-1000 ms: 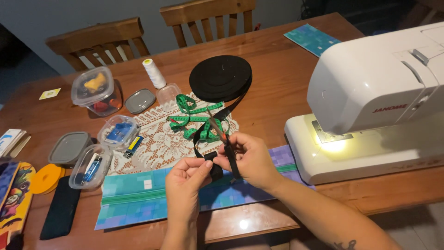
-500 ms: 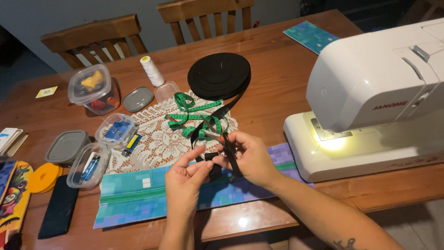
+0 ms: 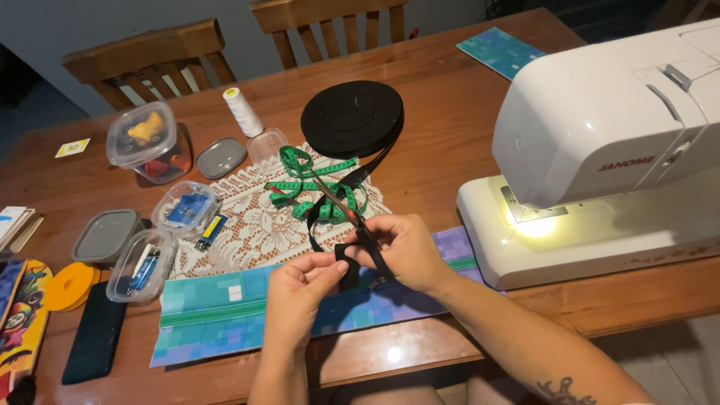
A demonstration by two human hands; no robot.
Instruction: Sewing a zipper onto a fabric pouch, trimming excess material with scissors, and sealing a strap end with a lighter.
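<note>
My right hand (image 3: pixel 409 251) grips scissors (image 3: pixel 341 202) whose blades point up and left over the lace doily. My left hand (image 3: pixel 304 289) pinches a black strap (image 3: pixel 346 264) just beside the scissors. The strap runs up from my hands to a black webbing roll (image 3: pixel 352 118) lying flat on the wooden table (image 3: pixel 450 97). A green tape measure (image 3: pixel 315 187) lies tangled on the white lace doily (image 3: pixel 255 225) under the blades. A teal and purple patchwork fabric piece (image 3: pixel 217 315) lies beneath both hands near the table's front edge.
A white sewing machine (image 3: pixel 600 142) with its lamp lit stands at the right. Several small plastic containers (image 3: pixel 146 142), a thread spool (image 3: pixel 242 111), a yellow disc (image 3: pixel 69 285) and a dark phone (image 3: pixel 94 341) sit at the left. Two wooden chairs (image 3: pixel 150 60) stand behind the table.
My hands have stayed together over the fabric, working the black strap at the scissors. The left fingers have shifted their pinch on the strap slightly; the view has drifted a little.
</note>
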